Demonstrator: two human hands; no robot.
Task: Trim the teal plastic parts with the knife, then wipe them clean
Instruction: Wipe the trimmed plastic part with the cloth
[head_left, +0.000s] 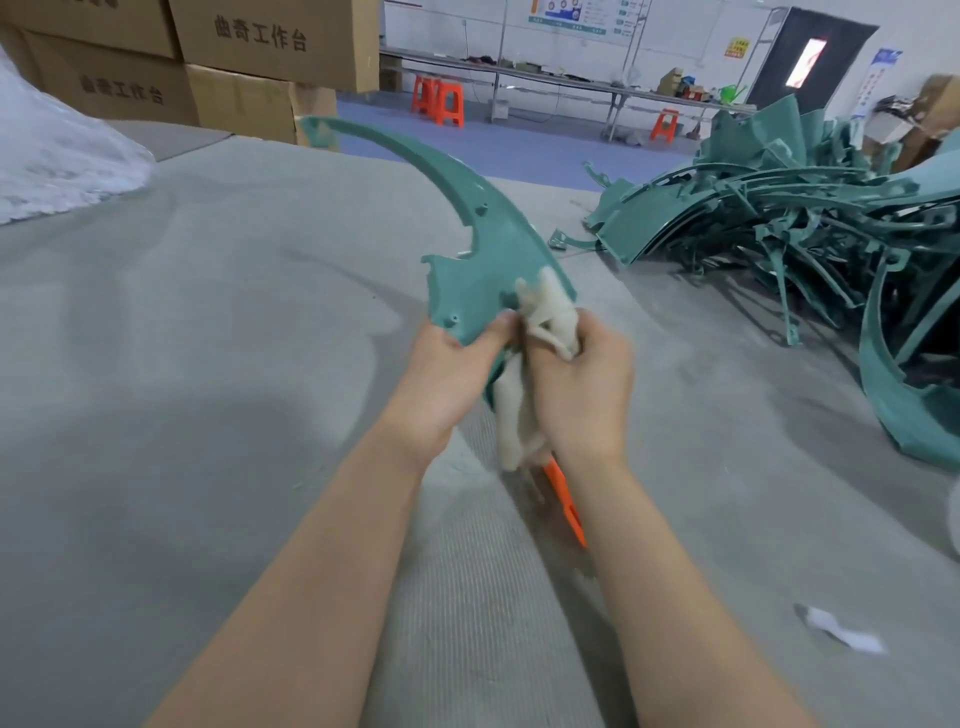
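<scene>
Grey felt table stretches wide on your left, out to cartons past its far edge. Teal pile crowds the right edge, parts tangled and overhanging. Curved teal part is held up over the table's middle, its tip toward the far left corner. Your left hand pinches its near end, thumb on top. Your right hand is bunched round a pale cloth pressed to the part's right edge. Orange knife shows under your right wrist; held or lying, can't tell. White scrap lies near the right edge.
</scene>
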